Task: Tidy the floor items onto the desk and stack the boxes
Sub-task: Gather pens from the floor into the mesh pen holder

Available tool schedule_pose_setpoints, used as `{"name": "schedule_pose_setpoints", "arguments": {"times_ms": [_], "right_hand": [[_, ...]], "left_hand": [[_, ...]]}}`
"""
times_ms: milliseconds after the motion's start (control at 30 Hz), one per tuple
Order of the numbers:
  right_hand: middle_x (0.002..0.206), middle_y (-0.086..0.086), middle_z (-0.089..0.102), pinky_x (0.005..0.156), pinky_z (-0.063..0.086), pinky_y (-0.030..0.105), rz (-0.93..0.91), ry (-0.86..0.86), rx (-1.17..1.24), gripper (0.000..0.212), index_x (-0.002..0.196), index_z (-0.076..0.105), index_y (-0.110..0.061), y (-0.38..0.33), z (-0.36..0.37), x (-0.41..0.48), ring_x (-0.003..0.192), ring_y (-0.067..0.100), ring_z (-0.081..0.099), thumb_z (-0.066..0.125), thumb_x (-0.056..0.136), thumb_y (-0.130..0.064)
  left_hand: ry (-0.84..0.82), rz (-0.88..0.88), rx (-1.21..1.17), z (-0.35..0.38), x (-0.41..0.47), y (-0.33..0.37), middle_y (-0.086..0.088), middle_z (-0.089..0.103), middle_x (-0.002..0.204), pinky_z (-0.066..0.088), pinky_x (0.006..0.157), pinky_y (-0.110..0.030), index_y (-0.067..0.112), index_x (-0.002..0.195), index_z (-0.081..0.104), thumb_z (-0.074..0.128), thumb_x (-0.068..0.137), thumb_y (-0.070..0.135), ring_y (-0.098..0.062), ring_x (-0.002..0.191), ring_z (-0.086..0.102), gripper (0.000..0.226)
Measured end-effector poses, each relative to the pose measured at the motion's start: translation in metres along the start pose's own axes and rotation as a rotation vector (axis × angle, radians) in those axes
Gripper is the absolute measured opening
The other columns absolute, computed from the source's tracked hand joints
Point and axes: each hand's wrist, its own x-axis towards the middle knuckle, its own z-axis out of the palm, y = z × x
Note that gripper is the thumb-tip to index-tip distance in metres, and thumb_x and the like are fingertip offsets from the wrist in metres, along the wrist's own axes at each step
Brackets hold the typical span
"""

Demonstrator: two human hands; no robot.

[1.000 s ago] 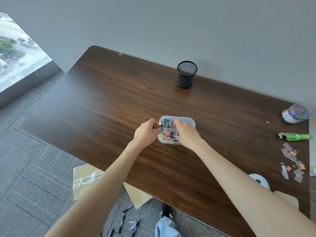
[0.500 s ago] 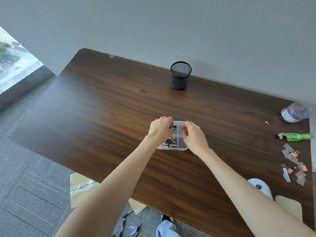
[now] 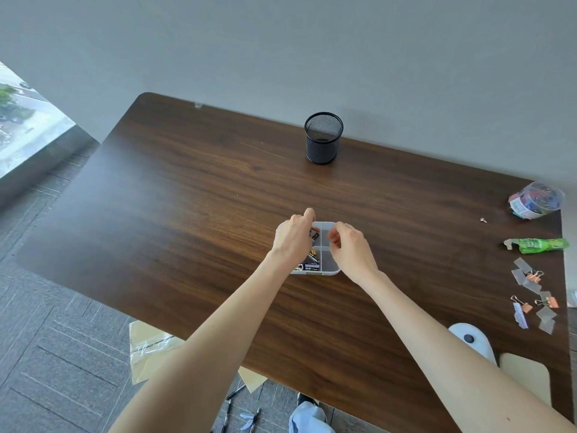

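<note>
A small white compartment box (image 3: 327, 271) sits flat on the dark wooden desk (image 3: 187, 214), near its middle. Batteries lie in its left compartments; the right compartments look bare. My left hand (image 3: 292, 242) curls over the box's left side and hides that part. My right hand (image 3: 352, 248) pinches at the box's middle divider and right rim. On the grey floor below the desk edge lie several pens (image 3: 234, 393) and a flat tan packet with clear tape (image 3: 150, 348).
A black mesh pen cup (image 3: 323, 139) stands at the back by the wall. At the desk's right end are a clear jar of clips (image 3: 535, 200), a green wrapper (image 3: 537, 245), loose binder clips (image 3: 534, 276), and a white rounded object (image 3: 471, 339). A window is at far left.
The box was tilted up, showing colourful clips; now it lies flat on the desk, showing batteries. Both hands stayed on it, the left sliding over its left side.
</note>
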Motion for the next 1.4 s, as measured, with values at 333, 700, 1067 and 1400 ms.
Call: {"name": "schedule_pose_setpoints", "arguments": {"times_ms": [333, 700, 1067, 1400], "right_hand": [[0.104, 0.004, 0.062, 0.073, 0.053, 0.023, -0.007, 0.001, -0.020, 0.011, 0.094, 0.060, -0.013, -0.012, 0.002, -0.010, 0.083, 0.015, 0.059, 0.058, 0.090, -0.004], [0.112, 0.004, 0.061, 0.067, 0.046, 0.025, -0.089, -0.034, -0.159, 0.017, 0.109, 0.057, -0.009, -0.067, 0.007, -0.045, 0.096, 0.019, 0.062, 0.055, 0.092, -0.007], [0.102, 0.003, 0.056, 0.067, 0.046, 0.034, -0.145, 0.037, -0.270, 0.008, 0.096, 0.054, -0.013, -0.191, 0.081, -0.179, 0.088, 0.024, 0.060, 0.055, 0.090, -0.007], [0.097, 0.007, 0.055, 0.065, 0.046, 0.039, -0.052, 0.043, -0.297, 0.007, 0.093, 0.052, -0.009, -0.309, 0.190, -0.364, 0.079, 0.027, 0.057, 0.048, 0.093, -0.004]], "left_hand": [[0.069, 0.017, 0.015, -0.005, -0.014, -0.002, -0.003, 0.063, 0.108, 0.044, 0.071, -0.033, 0.016, 0.115, 0.056, 0.062, 0.088, 0.009, -0.024, 0.091, 0.062, 0.028], [0.140, 0.011, 0.045, -0.030, -0.076, -0.038, -0.001, 0.060, 0.099, 0.042, 0.066, -0.030, 0.015, 0.106, 0.059, 0.053, 0.093, 0.018, -0.023, 0.085, 0.062, 0.015], [0.140, 0.080, 0.081, -0.062, -0.241, -0.152, -0.003, 0.060, 0.102, 0.045, 0.073, -0.035, 0.014, 0.103, 0.060, 0.043, 0.095, 0.021, -0.027, 0.090, 0.061, 0.020], [0.034, 0.175, 0.161, -0.074, -0.446, -0.284, -0.007, 0.062, 0.099, 0.046, 0.065, -0.035, 0.010, 0.096, 0.059, 0.045, 0.093, 0.014, -0.030, 0.082, 0.062, 0.015]]}}
